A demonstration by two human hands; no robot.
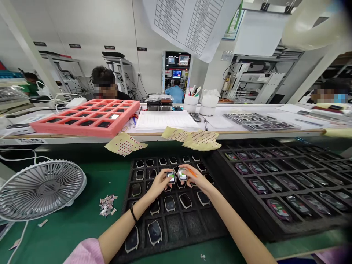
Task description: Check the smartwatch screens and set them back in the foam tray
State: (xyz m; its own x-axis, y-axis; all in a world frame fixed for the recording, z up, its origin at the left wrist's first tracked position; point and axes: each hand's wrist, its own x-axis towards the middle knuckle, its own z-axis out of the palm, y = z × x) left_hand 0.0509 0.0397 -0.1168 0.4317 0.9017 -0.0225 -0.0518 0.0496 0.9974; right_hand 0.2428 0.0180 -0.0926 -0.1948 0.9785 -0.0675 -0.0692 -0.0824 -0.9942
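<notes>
Two dark smartwatch bodies, each showing a green-and-white label on its face, were pinched in narrow grips: left watch (171, 177) in left hand (158, 183), right watch (182, 175) in right hand (194, 179). Both were nearly touching, directly over black foam tray (127, 192). Orange strip (193, 172) showed just beside right hand's fingers (187, 169). More watch bodies (169, 203) sat in pockets below both grips.

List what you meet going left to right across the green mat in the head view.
white desk fan → pile of paper scraps → black foam tray of watches → second black foam tray of watches
</notes>
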